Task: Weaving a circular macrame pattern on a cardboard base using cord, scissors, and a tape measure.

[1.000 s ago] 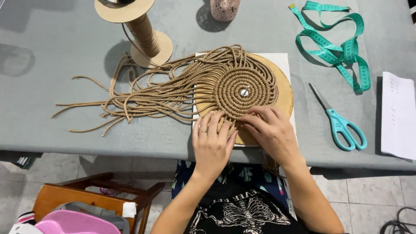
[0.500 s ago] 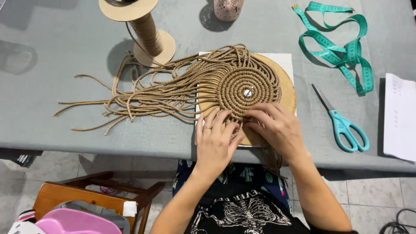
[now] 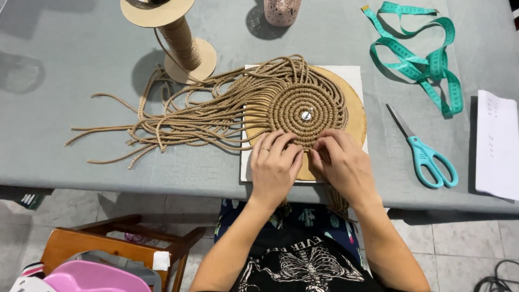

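Two hands at near edge of one coiled cord disc (image 3: pixel 305 111), disc pinned at centre on round tan board (image 3: pixel 357 121), mid-table. Left hand (image 3: pixel 274 165) fingers curled, pinching cord at rim. Right hand (image 3: pixel 341 165) same, gripping cord. Loose cord strands (image 3: pixel 162 121) trail left. One spool (image 3: pixel 175 38), one pair teal scissors (image 3: pixel 427 154), one teal tape measure (image 3: pixel 421 59), one pink cup (image 3: pixel 281 11), one paper sheet (image 3: pixel 497 143).

- Round coiled mat of tan twisted cord (image 3: pixel 308 111): rough, matt fibre, with a shiny metal pin at its centre.
- Round disc of pale brown cardboard (image 3: pixel 358 116): smooth, matt.
- Grey tablecloth (image 3: pixel 81 59): matt cloth.
- Teal-handled scissors (image 3: pixel 424 151): glossy plastic grips, metal blades.
- Teal measuring tape (image 3: pixel 427 59): smooth, flexible.
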